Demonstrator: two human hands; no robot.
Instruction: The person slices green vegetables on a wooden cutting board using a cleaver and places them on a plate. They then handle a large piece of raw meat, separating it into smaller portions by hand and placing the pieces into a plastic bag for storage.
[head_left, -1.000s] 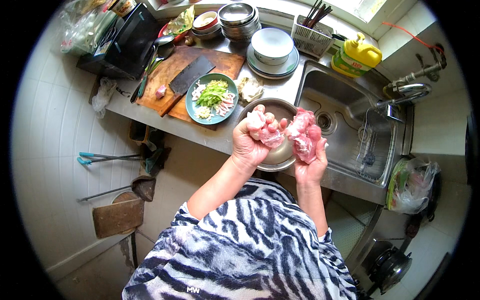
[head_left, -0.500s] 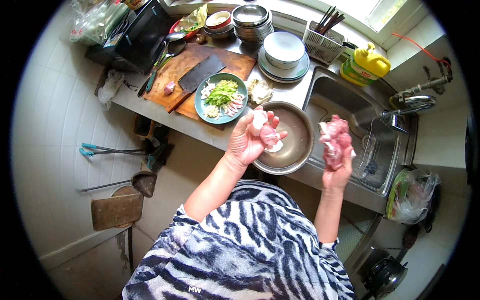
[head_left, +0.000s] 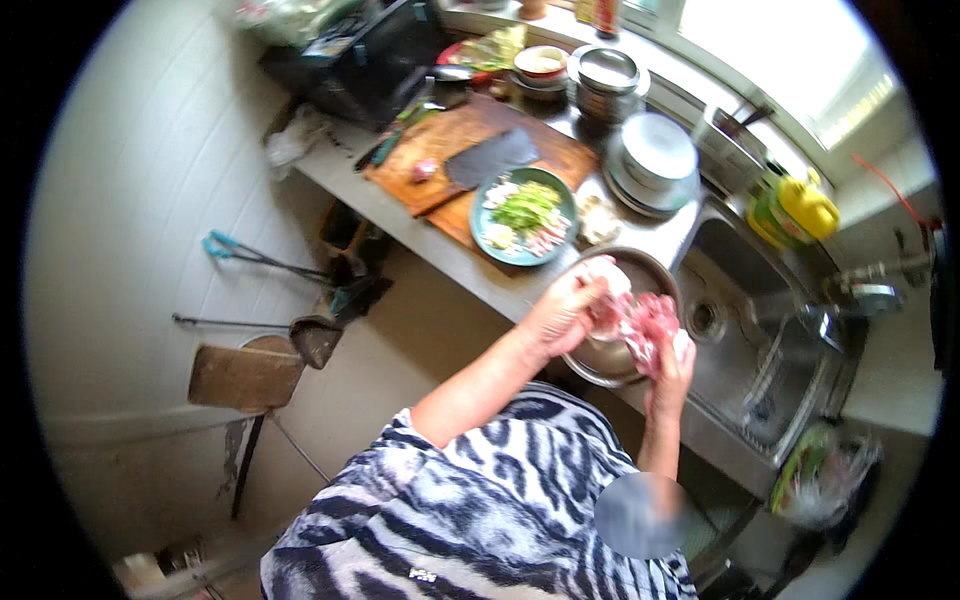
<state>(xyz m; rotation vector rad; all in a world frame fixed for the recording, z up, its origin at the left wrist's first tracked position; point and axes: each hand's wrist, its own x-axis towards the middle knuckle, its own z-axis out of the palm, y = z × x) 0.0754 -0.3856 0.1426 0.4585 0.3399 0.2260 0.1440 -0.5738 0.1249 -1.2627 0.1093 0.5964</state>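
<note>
As raw meat [head_left: 652, 330] is gripped by left hand [head_left: 560, 317] and right hand [head_left: 673, 368], soft, slippery handling judged likely; thick parts best cupped.

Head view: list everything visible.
metal bowl: one, silver, right of centre
meat: count unclear, pink, over bowl
sink: one, silver, right of bowl
jug: one, yellow, behind sink
cutting board: one, brown, left of bowl
plate: one, teal, on board
cleaver: one, dark, on board
bowl stack: one, silver, behind board
dish stack: one, white, beside sink
box: one, black, upper left
left hand: one, bare, holding meat
right hand: one, bare, holding meat
shirt: one, black-and-white, bottom
</note>
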